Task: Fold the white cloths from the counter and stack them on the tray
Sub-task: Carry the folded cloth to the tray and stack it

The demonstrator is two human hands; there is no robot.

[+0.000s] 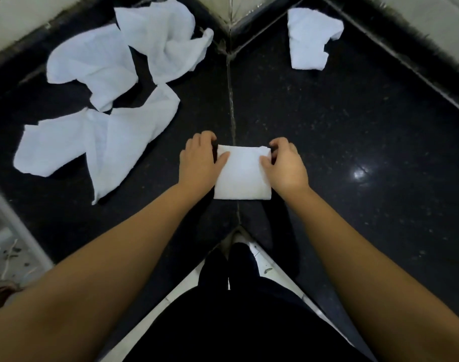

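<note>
A small folded white cloth (242, 176) lies flat on the black counter (353, 131) near its inner corner. My left hand (199, 163) grips the cloth's far left corner, thumb on top. My right hand (285, 167) pinches the far right corner the same way. To the left lie three unfolded white cloths: one spread flat (97, 142), one crumpled (92, 66), and one bunched at the back (165, 40). Another crumpled white cloth (310, 39) sits at the back right. No tray is in view.
The counter meets in an L-shaped corner with a seam (232, 100) running down the middle. Pale tiled walls (19, 19) rise behind both wings. The counter's front edge (270, 259) forms a notch where my dark-clothed body stands.
</note>
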